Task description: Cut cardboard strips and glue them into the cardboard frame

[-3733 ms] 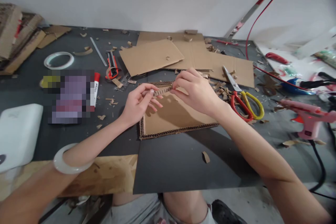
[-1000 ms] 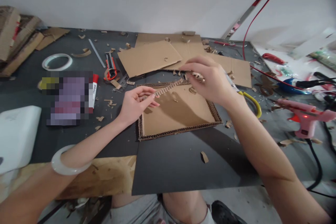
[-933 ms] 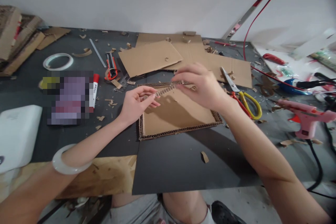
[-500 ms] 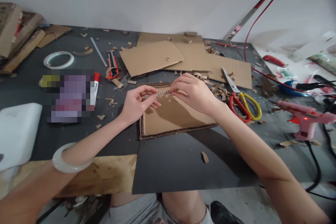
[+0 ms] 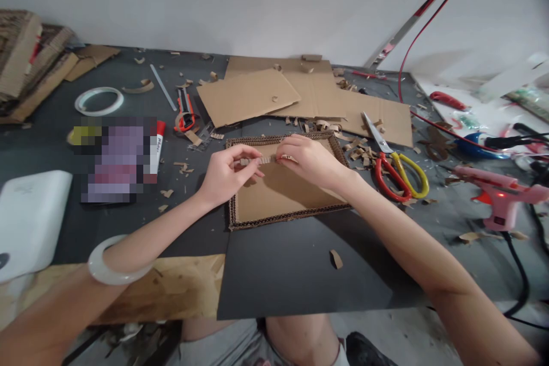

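Note:
A short ridged cardboard strip (image 5: 266, 160) is stretched between my two hands, above a cardboard panel (image 5: 274, 200) that has corrugated strips along its edges. My left hand (image 5: 231, 174) pinches the strip's left part between thumb and fingers. At its right end, the fingers of my right hand (image 5: 306, 161) are closed on the same strip. The panel lies flat on the dark tabletop, and my hands hide part of its far and left edges.
Flat cardboard sheets (image 5: 244, 97) lie behind the panel. Scissors (image 5: 392, 168) and a pink glue gun (image 5: 500, 194) are on the right. A box cutter (image 5: 185, 110), tape roll (image 5: 98, 101), marker (image 5: 154, 151) and white device (image 5: 32, 223) are on the left. Cardboard scraps are scattered around.
My right hand has moved slightly left and down, with the strip held a little lower. More of the panel's far and right edges now shows.

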`<state>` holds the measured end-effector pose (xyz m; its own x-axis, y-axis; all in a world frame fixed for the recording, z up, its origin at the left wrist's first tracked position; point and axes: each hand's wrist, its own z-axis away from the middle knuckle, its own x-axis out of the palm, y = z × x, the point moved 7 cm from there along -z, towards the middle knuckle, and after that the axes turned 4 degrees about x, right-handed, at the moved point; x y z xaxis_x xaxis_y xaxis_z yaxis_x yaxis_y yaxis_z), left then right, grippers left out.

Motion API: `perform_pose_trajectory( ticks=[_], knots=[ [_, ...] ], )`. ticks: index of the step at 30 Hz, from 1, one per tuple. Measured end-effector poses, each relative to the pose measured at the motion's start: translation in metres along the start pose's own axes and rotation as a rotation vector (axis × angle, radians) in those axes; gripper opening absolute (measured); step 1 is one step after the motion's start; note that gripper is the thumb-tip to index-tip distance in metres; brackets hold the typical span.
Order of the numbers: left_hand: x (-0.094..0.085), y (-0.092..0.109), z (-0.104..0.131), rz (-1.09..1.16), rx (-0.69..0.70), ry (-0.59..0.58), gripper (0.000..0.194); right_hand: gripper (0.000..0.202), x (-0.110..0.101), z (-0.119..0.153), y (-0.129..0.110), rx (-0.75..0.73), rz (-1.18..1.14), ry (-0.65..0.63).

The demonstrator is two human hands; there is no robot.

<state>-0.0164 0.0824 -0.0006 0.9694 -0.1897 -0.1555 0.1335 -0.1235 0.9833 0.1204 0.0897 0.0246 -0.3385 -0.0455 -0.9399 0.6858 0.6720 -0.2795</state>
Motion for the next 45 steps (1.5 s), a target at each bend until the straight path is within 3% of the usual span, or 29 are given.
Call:
perform_pose_trajectory(
  ticks=[10,24,30,33,38,45],
  knots=[
    [0.000,-0.002,0.002,-0.009,-0.039,-0.023,0.017,0.016,0.002,0.000,0.008,0.035,-0.102,0.054],
    [0.000,-0.002,0.001,-0.047,-0.031,-0.028,0.015,0.021,0.010,0.000,0.001,-0.005,-0.057,-0.048],
    [-0.004,-0.006,-0.002,0.020,-0.081,0.000,0.017,0.010,-0.005,0.001,0.006,0.054,-0.083,-0.001],
    [-0.005,-0.004,-0.002,0.041,-0.040,-0.005,0.017,0.016,-0.016,0.003,0.008,0.067,-0.090,0.048],
    [0.004,0.002,0.000,0.028,0.003,-0.154,0.019,0.019,-0.027,0.005,-0.005,-0.044,-0.021,0.091],
    [0.007,0.001,-0.001,-0.051,0.053,-0.198,0.030,0.019,-0.031,0.010,-0.025,-0.148,-0.002,0.068]
  ],
)
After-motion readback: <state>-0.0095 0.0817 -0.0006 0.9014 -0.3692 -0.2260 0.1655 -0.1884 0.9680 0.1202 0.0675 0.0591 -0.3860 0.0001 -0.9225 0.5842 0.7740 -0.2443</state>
